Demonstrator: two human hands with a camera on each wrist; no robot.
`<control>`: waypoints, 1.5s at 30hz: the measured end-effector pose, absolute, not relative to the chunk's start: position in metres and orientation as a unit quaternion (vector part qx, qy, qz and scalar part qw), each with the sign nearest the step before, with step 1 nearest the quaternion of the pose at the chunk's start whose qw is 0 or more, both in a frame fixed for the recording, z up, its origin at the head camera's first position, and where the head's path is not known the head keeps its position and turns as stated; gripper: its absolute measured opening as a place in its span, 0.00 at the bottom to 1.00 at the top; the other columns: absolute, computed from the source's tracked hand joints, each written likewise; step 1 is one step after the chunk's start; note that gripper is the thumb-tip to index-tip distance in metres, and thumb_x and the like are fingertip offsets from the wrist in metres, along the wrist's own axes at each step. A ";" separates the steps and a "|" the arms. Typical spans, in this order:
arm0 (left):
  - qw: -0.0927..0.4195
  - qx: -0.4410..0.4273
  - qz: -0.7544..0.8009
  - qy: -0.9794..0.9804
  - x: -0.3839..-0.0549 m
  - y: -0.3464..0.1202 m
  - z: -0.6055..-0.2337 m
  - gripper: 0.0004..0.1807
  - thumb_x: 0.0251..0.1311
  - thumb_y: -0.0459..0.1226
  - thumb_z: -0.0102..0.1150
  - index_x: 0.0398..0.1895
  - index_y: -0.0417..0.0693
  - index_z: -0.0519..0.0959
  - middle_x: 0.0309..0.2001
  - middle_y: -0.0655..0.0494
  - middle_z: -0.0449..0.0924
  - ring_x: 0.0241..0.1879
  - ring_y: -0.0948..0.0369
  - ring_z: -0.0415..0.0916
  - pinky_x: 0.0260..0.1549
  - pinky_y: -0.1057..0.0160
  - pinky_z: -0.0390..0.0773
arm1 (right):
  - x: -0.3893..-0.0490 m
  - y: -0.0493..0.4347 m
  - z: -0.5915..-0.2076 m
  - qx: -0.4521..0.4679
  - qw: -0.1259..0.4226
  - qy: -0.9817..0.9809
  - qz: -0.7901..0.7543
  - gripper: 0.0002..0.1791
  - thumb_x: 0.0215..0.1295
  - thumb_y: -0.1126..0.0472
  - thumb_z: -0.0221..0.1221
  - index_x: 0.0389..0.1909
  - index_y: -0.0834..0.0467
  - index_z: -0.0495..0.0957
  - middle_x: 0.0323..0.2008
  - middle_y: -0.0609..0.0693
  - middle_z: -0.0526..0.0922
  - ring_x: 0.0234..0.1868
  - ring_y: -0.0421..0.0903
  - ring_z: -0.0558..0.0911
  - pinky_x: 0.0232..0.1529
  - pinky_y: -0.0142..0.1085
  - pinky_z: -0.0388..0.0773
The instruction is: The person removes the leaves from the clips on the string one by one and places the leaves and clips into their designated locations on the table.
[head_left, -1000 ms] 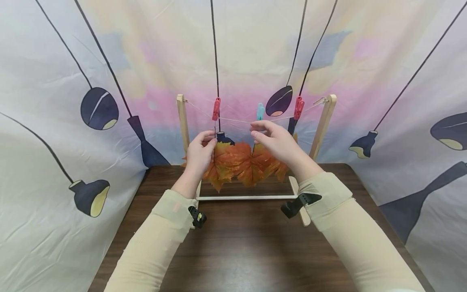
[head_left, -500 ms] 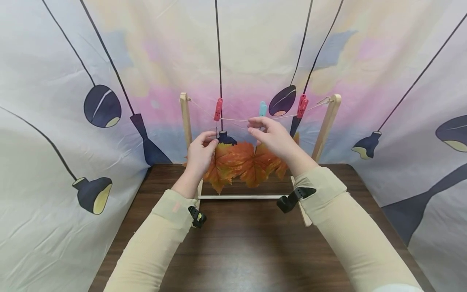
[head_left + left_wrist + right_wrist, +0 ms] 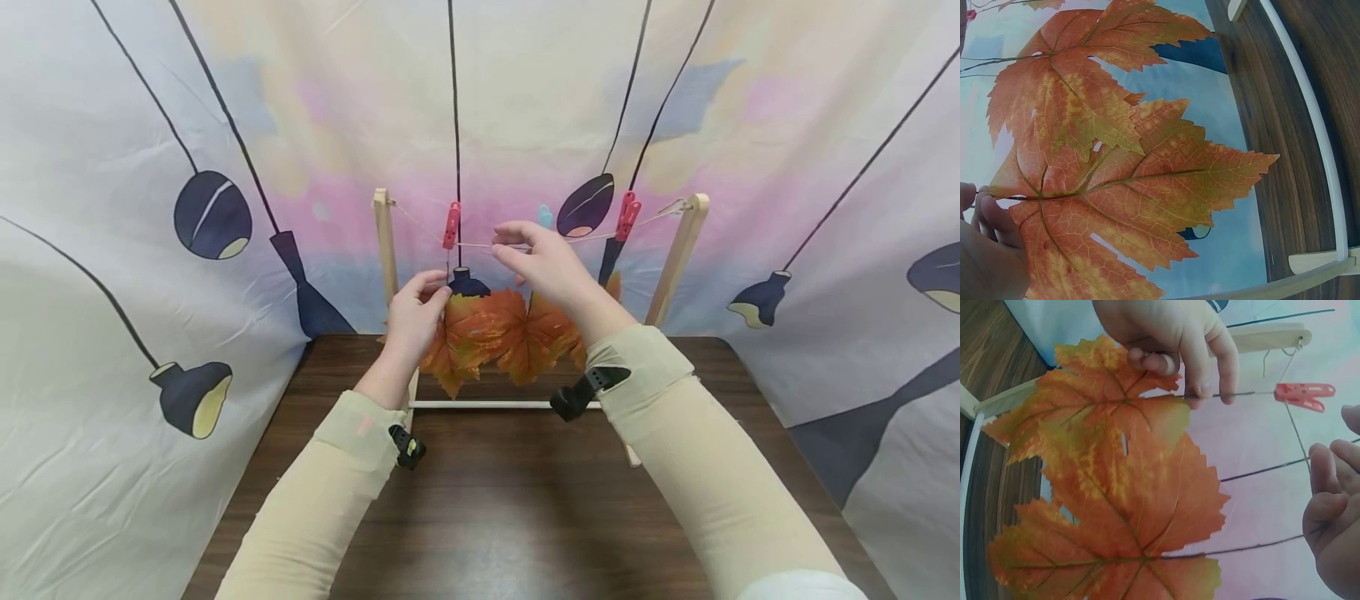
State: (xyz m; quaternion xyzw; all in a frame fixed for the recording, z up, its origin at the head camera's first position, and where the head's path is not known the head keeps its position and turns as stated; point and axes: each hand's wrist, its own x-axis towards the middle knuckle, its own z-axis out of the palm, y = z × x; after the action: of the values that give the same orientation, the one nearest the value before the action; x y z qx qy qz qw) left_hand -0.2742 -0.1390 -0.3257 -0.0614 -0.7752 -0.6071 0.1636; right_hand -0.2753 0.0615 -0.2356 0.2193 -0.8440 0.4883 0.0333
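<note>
My left hand pinches the thin stem of the leftmost orange maple leaf between thumb and finger. That stem runs up to a red clothespin on the string. My right hand is raised at the string, right of that clothespin, thumb and fingers apart. In the right wrist view its fingertips are close to the string; I cannot tell whether they touch. Another maple leaf hangs in the middle. Behind my right hand, a light blue clothespin is partly hidden.
Two wooden posts carry the string, joined low down by a white rod. A red clothespin pair sits toward the right post. The stand is on a dark wooden table, before a printed cloth backdrop.
My right hand has moved left and slightly up along the string, covering more of the blue clothespin. My left hand keeps its pinch on the stem. The head view has shifted slightly.
</note>
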 end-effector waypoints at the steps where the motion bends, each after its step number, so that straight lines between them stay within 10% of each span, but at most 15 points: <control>1: 0.164 -0.062 -0.607 -0.775 -0.274 -0.139 -0.326 0.14 0.66 0.37 0.53 0.54 0.49 0.77 0.44 0.49 0.77 0.31 0.57 0.71 0.28 0.64 0.72 | -0.276 0.060 -0.235 0.221 0.033 -0.843 0.490 0.24 0.68 0.51 0.54 0.62 0.53 0.68 0.56 0.46 0.75 0.44 0.44 0.78 0.40 0.40 0.76; 14: 0.194 -0.068 -0.588 -0.782 -0.275 -0.141 -0.327 0.14 0.64 0.37 0.56 0.52 0.50 0.79 0.43 0.47 0.79 0.39 0.55 0.75 0.37 0.59 0.75 | -0.283 0.040 -0.220 0.205 0.038 -0.840 0.501 0.26 0.68 0.49 0.54 0.65 0.50 0.66 0.57 0.44 0.75 0.31 0.49 0.79 0.41 0.41 0.74; 23: 0.208 -0.068 -0.578 -0.786 -0.272 -0.148 -0.327 0.13 0.64 0.37 0.56 0.51 0.51 0.80 0.41 0.48 0.80 0.37 0.56 0.75 0.37 0.58 0.74 | -0.286 0.024 -0.214 0.194 0.012 -0.810 0.553 0.26 0.69 0.51 0.53 0.65 0.52 0.66 0.57 0.45 0.74 0.28 0.49 0.80 0.19 0.30 0.64; 34: 0.209 -0.072 -0.584 -0.781 -0.273 -0.147 -0.331 0.13 0.63 0.37 0.56 0.50 0.51 0.80 0.41 0.48 0.81 0.37 0.57 0.75 0.36 0.60 0.73 | -0.289 0.014 -0.205 0.180 0.000 -0.821 0.542 0.27 0.68 0.49 0.53 0.65 0.51 0.66 0.58 0.46 0.74 0.29 0.46 0.82 0.21 0.31 0.65; 45: 0.196 -0.073 -0.585 -0.783 -0.275 -0.145 -0.328 0.14 0.64 0.37 0.56 0.51 0.49 0.79 0.42 0.48 0.81 0.38 0.55 0.75 0.37 0.58 0.74 | -0.293 0.013 -0.204 0.187 0.016 -0.827 0.529 0.24 0.67 0.50 0.55 0.62 0.51 0.70 0.53 0.47 0.77 0.31 0.49 0.80 0.44 0.39 0.72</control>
State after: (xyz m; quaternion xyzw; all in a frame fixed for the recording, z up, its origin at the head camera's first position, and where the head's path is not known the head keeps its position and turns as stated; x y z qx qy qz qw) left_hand -0.2746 -0.1448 -0.3280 -0.0733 -0.7833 -0.5854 0.1960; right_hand -0.2925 0.0130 -0.2041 0.1869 -0.8274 0.5293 0.0161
